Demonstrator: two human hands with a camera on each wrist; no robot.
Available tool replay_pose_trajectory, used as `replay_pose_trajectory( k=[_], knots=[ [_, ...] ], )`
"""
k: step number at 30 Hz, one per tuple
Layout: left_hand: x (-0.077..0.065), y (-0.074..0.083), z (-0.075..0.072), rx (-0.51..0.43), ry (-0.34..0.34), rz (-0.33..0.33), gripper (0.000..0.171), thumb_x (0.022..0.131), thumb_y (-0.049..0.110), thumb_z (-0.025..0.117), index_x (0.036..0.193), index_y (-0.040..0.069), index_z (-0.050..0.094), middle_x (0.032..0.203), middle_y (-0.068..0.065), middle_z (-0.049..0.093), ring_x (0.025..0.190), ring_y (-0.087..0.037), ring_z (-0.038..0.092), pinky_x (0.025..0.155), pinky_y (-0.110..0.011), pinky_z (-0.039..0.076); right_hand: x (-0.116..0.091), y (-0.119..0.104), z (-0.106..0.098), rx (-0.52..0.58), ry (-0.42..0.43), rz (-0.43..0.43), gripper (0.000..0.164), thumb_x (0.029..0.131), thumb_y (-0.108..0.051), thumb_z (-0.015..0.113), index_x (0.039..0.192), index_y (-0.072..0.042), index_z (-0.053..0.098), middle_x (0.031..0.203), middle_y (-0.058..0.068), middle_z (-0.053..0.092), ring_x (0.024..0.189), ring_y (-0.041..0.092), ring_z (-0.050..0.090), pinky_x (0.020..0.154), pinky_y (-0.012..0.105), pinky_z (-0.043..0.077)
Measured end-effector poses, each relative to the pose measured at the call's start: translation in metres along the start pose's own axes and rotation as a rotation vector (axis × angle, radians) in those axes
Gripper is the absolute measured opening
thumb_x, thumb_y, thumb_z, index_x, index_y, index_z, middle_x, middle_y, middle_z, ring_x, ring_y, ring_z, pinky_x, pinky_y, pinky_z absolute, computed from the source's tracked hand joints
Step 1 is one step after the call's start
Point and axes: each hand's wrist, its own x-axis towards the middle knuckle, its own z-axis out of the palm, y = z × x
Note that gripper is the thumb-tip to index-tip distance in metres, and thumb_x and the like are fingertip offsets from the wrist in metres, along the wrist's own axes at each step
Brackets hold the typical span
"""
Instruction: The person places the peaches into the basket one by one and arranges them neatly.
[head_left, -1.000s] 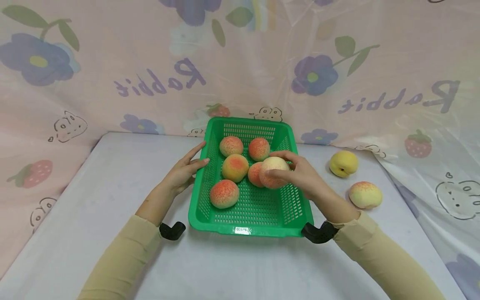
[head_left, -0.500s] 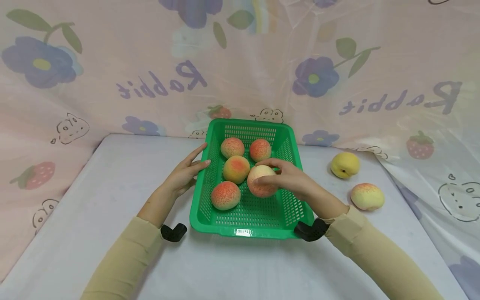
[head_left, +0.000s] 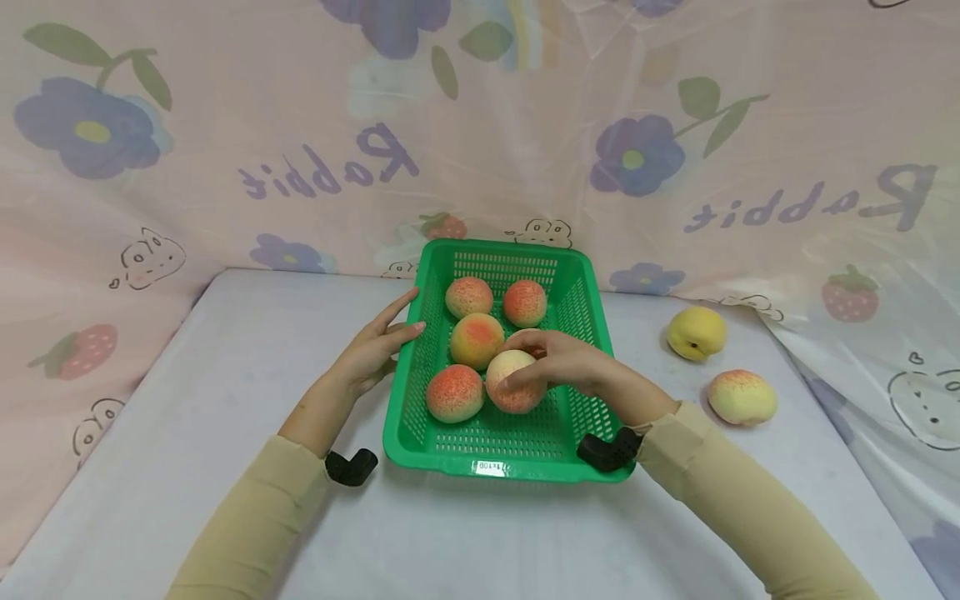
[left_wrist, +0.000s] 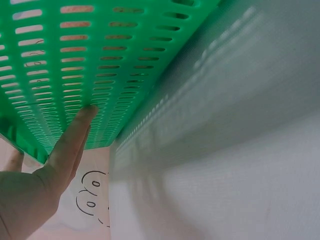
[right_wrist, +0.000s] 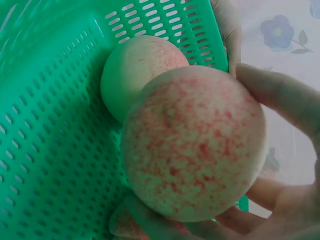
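Note:
My right hand point(head_left: 566, 365) pinches a pale peach with red speckles point(head_left: 513, 392) between thumb and fingers, over the inside of the green plastic basket point(head_left: 525, 473). In the right wrist view the held peach point(right_wrist: 195, 145) fills the middle, overlapping another peach point(right_wrist: 135, 70). Its fingertips are partly hidden behind the fruit. My left hand point(head_left: 369, 354) rests at the basket's left side, thumb over the rim. The left wrist view shows straight fingers point(left_wrist: 72, 140) against the slotted outer wall. Inside lie a yellow-orange peach point(head_left: 477, 342), a red-speckled peach point(head_left: 455, 393) and several others.
A yellow peach point(head_left: 697, 333) and a pale peach with a reddish top point(head_left: 742, 397) lie on the white table point(head_left: 450, 542), right of the basket. A patterned curtain point(head_left: 487, 125) hangs behind the table's back edge.
My right hand has carried the pale peach left and toward the basket's front, beside the red-speckled peach. My left hand has stayed at the left rim.

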Motion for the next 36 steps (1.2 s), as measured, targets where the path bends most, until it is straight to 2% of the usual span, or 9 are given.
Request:
replay_pose_trajectory(
  k=[6,10,19,32,36],
  knots=[
    [0.000,0.000,0.000,-0.003,-0.002,0.005,0.064,0.099,0.020,0.054,0.152,0.038,0.022,0.140,-0.027,0.043,0.094,-0.019,0.065,0.081,-0.036,0.054,0.009,0.004,-0.001,-0.031,-0.001,-0.052,0.041,0.079,-0.016,0.078,0.117,-0.006,0.064,0.122,0.009,0.051,0.105,0.025,0.052,0.083,0.034,0.050],
    [0.001,0.000,0.001,-0.004,-0.002,0.005,0.064,0.099,0.020,0.054,0.152,0.038,0.022,0.140,-0.027,0.043,0.093,-0.018,0.065,0.081,-0.035,0.054,0.012,0.009,-0.001,-0.028,-0.005,-0.021,0.042,0.080,-0.014,0.077,0.118,-0.004,0.064,0.118,0.012,0.056,0.103,0.025,0.053,0.083,0.033,0.049],
    [0.001,0.001,0.001,-0.012,0.013,-0.004,0.064,0.099,0.019,0.054,0.152,0.038,0.023,0.139,-0.028,0.044,0.090,-0.016,0.065,0.078,-0.034,0.055,0.018,0.013,0.003,-0.117,0.003,0.010,0.052,0.078,-0.016,0.078,0.126,-0.005,0.061,0.121,0.013,0.057,0.104,0.026,0.054,0.084,0.034,0.051],
    [0.003,-0.001,0.001,-0.017,0.021,0.006,0.063,0.100,0.017,0.053,0.152,0.038,0.024,0.137,-0.029,0.045,0.086,-0.014,0.065,0.076,-0.033,0.055,0.018,0.012,0.004,-0.104,0.018,-0.025,0.057,0.080,-0.008,0.076,0.131,0.003,0.055,0.133,0.021,0.054,0.116,0.028,0.051,0.094,0.034,0.047],
    [0.001,-0.001,0.001,-0.013,0.016,0.007,0.063,0.100,0.018,0.053,0.152,0.037,0.023,0.136,-0.029,0.045,0.086,-0.014,0.065,0.076,-0.033,0.055,0.015,0.011,0.002,-0.096,0.018,-0.005,0.056,0.080,-0.008,0.075,0.132,0.002,0.055,0.136,0.021,0.052,0.119,0.030,0.050,0.095,0.035,0.047]
  ],
)
